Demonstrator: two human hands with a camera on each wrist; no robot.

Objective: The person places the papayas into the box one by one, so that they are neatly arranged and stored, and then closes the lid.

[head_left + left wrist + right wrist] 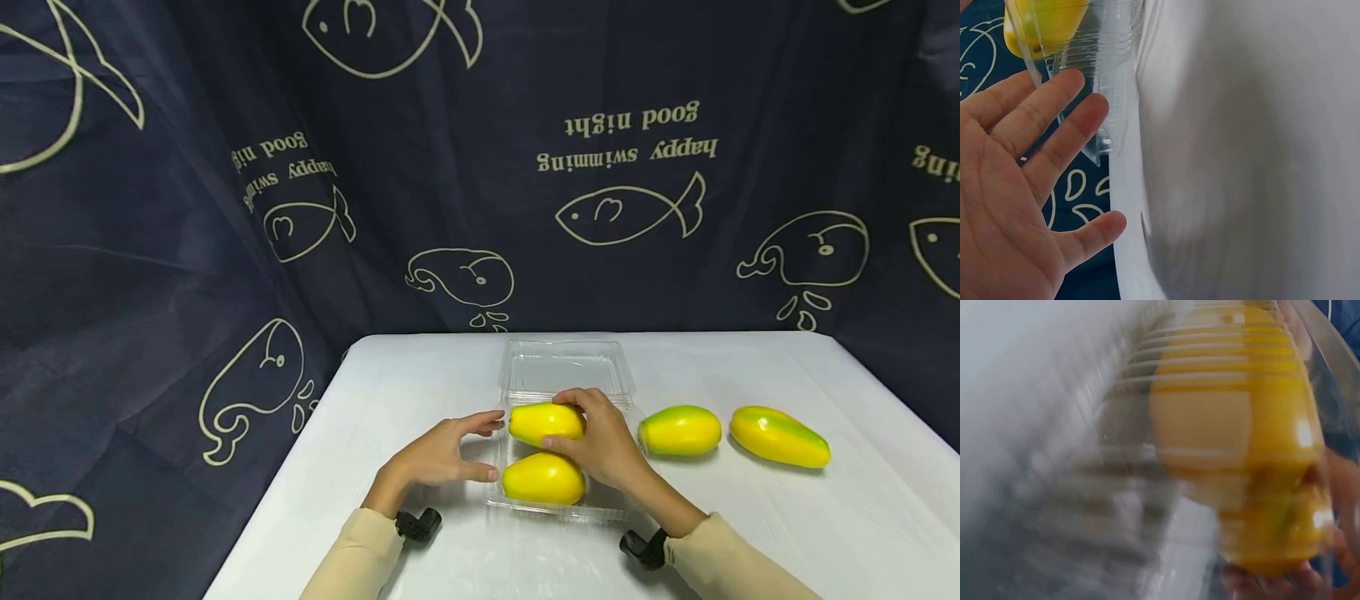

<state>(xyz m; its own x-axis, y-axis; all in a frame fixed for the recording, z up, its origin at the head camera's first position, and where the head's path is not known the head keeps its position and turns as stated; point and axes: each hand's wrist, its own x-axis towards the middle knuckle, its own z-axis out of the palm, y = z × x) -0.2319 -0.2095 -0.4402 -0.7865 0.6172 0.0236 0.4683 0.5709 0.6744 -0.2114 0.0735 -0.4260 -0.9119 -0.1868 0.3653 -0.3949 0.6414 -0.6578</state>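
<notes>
A clear plastic clamshell box (564, 505) lies open on the white table (420, 392), its lid (567, 367) folded back. Two yellow papayas lie in its tray: a near one (543, 479) and a far one (542, 421). My right hand (600, 437) curls its fingers and thumb round the far papaya (1260, 550). My left hand (442, 450) hovers with straight fingers at the box's left side (1094, 81), holding nothing. The near papaya (1235, 412) shows blurred through the ribbed wall in the right wrist view.
Two more yellow-green papayas (681, 430) (780, 437) lie on the table right of the box. A dark blue cloth (225, 208) with fish and whale drawings hangs behind and to the left. The table's left edge (300, 467) runs close to my left arm.
</notes>
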